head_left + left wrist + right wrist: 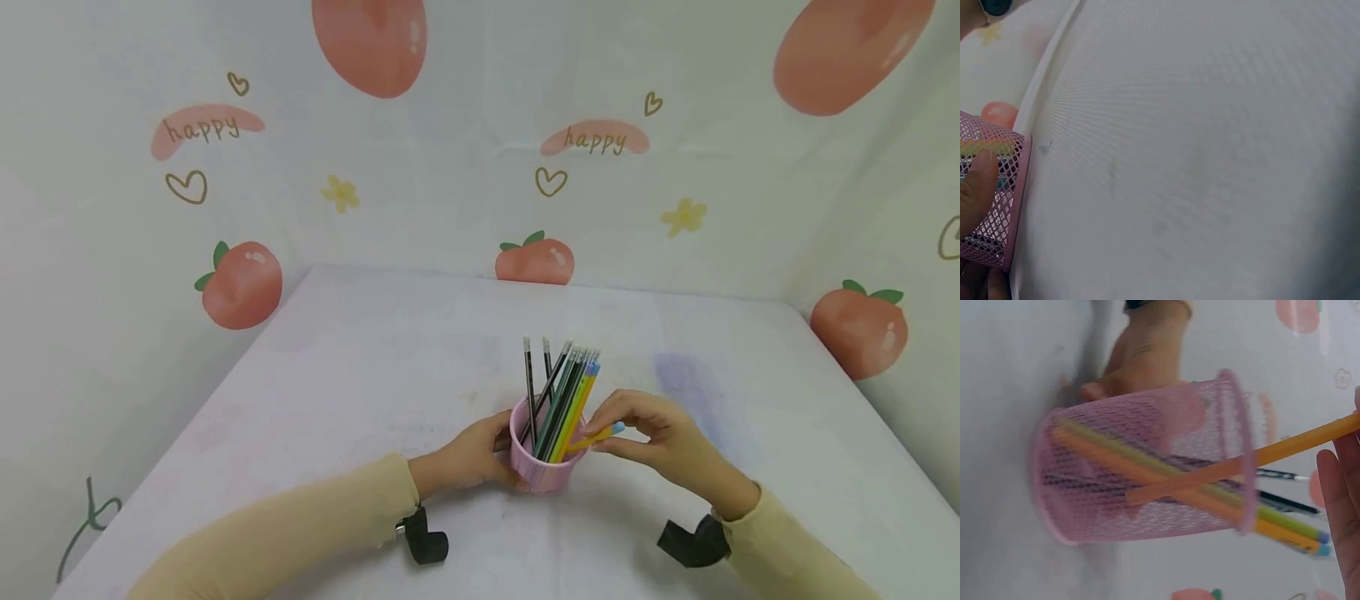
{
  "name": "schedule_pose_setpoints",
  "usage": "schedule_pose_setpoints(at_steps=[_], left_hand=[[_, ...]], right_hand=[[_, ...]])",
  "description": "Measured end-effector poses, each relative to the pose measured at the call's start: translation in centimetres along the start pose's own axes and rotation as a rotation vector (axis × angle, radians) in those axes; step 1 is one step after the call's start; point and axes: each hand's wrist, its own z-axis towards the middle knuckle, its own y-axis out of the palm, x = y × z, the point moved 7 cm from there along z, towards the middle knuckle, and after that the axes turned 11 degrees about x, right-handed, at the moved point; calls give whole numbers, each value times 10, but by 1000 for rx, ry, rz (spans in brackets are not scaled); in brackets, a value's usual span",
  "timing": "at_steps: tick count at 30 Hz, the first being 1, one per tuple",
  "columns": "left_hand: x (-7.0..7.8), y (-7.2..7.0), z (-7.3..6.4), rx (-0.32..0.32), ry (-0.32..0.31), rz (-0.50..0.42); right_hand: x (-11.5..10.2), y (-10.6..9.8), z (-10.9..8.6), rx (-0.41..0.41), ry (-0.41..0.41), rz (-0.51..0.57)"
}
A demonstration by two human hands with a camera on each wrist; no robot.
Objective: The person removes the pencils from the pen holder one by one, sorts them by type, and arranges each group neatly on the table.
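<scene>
A pink mesh pencil cup (546,477) stands on the table, held at its side by my left hand (472,454). In the left wrist view, the thumb (980,187) lies against the mesh. My right hand (660,433) is just right of the rim and pinches an orange pencil (1304,439) with a light blue end. That pencil slants over the rim, its blunt lower end inside the cup. Several other pencils (564,408), black, dark green, yellow-green and orange, lean together in the cup, most with their eraser ends up.
The white table (360,375) reaches back to a white cloth backdrop (450,192) printed with red fruit, hearts and the word happy. Black straps (426,537) hang at both wrists below the beige sleeves (315,521).
</scene>
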Motion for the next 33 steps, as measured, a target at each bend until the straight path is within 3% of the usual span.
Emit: schedule_pose_setpoints(at_steps=[10, 14, 18, 22, 25, 28, 33], left_hand=[[-1, 1, 0, -3, 12, 12], [0, 0, -1, -5, 18, 10], [1, 0, -1, -8, 30, 12], [1, -1, -2, -6, 22, 20], [1, -1, -2, -3, 22, 22], [2, -1, -2, -5, 33, 20], [2, 0, -3, -20, 43, 2]], right_hand=[[-41, -52, 24, 249, -144, 236], [-43, -77, 29, 379, -111, 317], [-31, -97, 33, 500, 22, 337], [-5, -109, 35, 586, 216, 203], [20, -115, 33, 608, 369, 95], [46, -120, 28, 618, 502, 68], [86, -125, 13, 572, 712, -47]])
